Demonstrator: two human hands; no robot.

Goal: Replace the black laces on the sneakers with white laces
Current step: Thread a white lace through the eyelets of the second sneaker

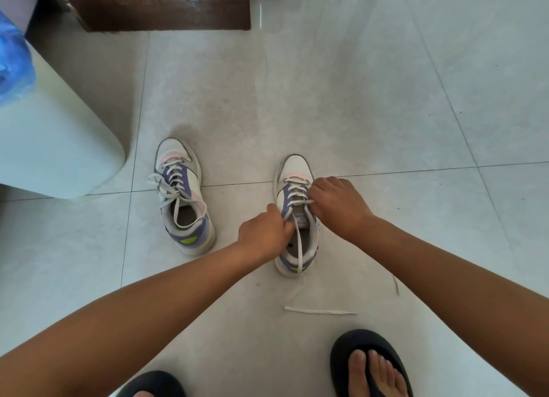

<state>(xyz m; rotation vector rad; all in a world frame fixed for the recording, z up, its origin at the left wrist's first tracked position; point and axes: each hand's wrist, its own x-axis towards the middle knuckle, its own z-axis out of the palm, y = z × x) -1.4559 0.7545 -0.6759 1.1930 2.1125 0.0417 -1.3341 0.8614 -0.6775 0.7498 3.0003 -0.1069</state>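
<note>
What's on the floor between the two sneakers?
Nothing: in the head view only bare tiled floor, crossed by a grout line, lies between the left sneaker and the right sneaker. The left hand reaches over part of that gap.

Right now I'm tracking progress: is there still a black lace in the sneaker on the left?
No, the left sneaker is threaded with a white lace, its ends lying loose.

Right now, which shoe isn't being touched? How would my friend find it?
Find the pale rounded cabinet on the left of the tiled floor. Just right of its corner stands a sneaker. Unlike the other sneaker, no hands touch it, and its white laces lie loose.
</note>
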